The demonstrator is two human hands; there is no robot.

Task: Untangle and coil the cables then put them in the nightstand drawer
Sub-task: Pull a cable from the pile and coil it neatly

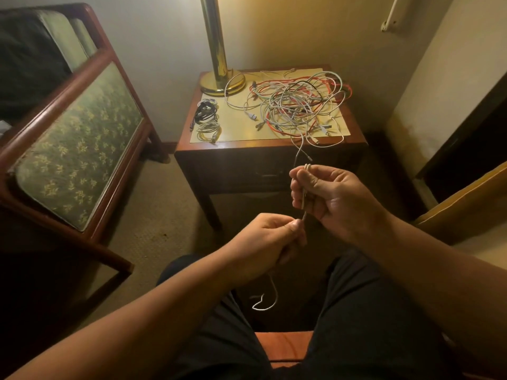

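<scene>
A white cable (301, 145) runs from the tangled pile (297, 105) of white, red and black cables on the nightstand (263, 141) down to my hands. My right hand (326, 197) grips folded loops of this cable in front of the nightstand. Below it, my left hand (270, 242) pinches the same cable, whose loose end (264, 301) hangs between my knees. Two coiled cables lie at the top's left: a black one (204, 111) and a white one (208, 130). The drawer (260, 175) front is in shadow and looks closed.
A brass lamp base (222, 83) stands at the nightstand's back left corner. A wooden chair with a green patterned cushion (79, 149) stands to the left. A bed edge (472, 204) is at the right. I sit on a wooden seat (282, 345).
</scene>
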